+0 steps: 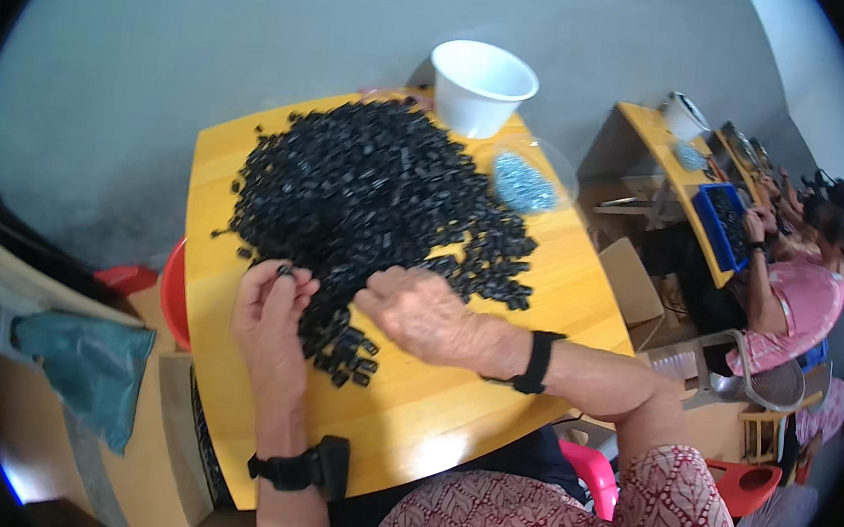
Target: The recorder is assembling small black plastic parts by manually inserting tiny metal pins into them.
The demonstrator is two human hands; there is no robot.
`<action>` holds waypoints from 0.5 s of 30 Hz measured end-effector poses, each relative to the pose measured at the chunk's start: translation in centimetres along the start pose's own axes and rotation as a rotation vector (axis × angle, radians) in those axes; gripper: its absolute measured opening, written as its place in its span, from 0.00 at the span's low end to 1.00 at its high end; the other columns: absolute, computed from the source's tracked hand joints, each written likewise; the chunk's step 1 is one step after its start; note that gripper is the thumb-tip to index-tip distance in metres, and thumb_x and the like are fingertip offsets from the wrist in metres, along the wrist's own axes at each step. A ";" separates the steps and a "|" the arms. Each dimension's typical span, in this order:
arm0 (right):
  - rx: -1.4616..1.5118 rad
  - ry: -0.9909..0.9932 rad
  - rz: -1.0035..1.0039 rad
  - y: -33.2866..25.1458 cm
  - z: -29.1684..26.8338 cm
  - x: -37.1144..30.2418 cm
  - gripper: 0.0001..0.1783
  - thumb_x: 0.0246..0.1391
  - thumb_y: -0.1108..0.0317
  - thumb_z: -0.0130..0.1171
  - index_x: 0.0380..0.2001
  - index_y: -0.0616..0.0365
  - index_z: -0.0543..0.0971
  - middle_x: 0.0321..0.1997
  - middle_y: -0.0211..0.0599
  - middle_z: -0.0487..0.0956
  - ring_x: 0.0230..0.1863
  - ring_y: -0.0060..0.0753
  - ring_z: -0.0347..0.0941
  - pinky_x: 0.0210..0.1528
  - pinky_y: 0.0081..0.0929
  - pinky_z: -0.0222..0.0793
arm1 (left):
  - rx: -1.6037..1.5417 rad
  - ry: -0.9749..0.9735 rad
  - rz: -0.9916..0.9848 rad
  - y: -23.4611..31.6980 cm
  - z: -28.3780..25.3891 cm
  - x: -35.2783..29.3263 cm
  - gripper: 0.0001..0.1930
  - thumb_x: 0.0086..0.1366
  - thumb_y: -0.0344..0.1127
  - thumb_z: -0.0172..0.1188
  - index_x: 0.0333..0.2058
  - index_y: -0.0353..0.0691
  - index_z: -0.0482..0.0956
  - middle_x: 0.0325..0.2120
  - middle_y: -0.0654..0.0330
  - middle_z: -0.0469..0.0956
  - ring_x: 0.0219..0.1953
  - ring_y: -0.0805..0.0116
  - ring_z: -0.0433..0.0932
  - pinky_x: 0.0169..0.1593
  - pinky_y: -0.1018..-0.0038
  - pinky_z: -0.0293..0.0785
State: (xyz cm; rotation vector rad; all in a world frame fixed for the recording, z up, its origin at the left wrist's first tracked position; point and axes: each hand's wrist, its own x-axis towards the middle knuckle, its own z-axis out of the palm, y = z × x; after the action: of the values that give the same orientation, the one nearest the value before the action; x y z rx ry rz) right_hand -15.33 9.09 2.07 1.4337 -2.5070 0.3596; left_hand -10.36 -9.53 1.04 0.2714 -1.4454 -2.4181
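Observation:
A large heap of small black plastic pieces (pixel 359 183) covers much of the yellow wooden table (pixel 429 415). At the heap's near left edge, my left hand (pixel 275 311) pinches one small black plastic piece between thumb and fingers. My right hand (pixel 419 316) is closed just to the right, over the near side of the heap; whatever its fingertips hold is hidden. Several loose black pieces lie between and below the two hands. Small shiny silvery-blue parts (pixel 523 183) sit in a clear shallow dish at the table's far right.
A white tub (pixel 482 86) stands at the table's far edge by the wall. Cardboard boxes (pixel 631 287) are on the floor to the right. Further right, a person in pink works over a blue tray (pixel 721 226). A red basin (pixel 175 292) is beside the table's left edge.

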 end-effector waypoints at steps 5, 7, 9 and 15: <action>0.005 -0.083 0.040 -0.2 0.0 0.0 0.09 0.45 0.73 0.59 0.34 0.59 0.76 0.33 0.37 0.75 0.41 0.40 0.76 0.43 0.35 0.74 | -0.006 -0.040 -0.001 -0.3 -0.3 0.4 0.07 0.70 0.29 0.56 0.46 0.40 0.76 0.39 0.61 0.79 0.41 0.73 0.78 0.48 0.78 0.75; 0.026 -0.087 0.028 0.0 -0.2 -0.1 0.11 0.45 0.73 0.60 0.35 0.59 0.77 0.35 0.38 0.75 0.42 0.41 0.76 0.43 0.36 0.74 | -0.009 -0.035 0.009 -0.2 0.2 0.3 0.07 0.71 0.29 0.56 0.46 0.40 0.76 0.39 0.61 0.80 0.40 0.72 0.79 0.47 0.78 0.75; 0.070 -0.041 0.057 0.1 -0.2 -0.2 0.08 0.45 0.74 0.59 0.32 0.60 0.76 0.31 0.37 0.73 0.38 0.42 0.75 0.40 0.36 0.73 | -0.046 -0.051 -0.002 -0.4 0.2 0.2 0.08 0.70 0.28 0.56 0.46 0.39 0.76 0.39 0.61 0.80 0.39 0.72 0.80 0.47 0.78 0.76; 0.220 -0.053 0.141 0.6 0.2 -0.7 0.05 0.52 0.75 0.58 0.33 0.61 0.75 0.32 0.43 0.75 0.37 0.47 0.78 0.39 0.41 0.76 | 0.031 -0.112 -0.030 -0.8 0.9 -0.2 0.07 0.69 0.27 0.58 0.44 0.38 0.77 0.37 0.60 0.81 0.38 0.73 0.80 0.47 0.78 0.76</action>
State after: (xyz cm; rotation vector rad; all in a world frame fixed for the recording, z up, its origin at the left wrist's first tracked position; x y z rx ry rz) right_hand -15.48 9.91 1.57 1.3599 -2.6893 0.6501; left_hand -10.59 -8.39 0.79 0.1677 -1.5382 -2.4718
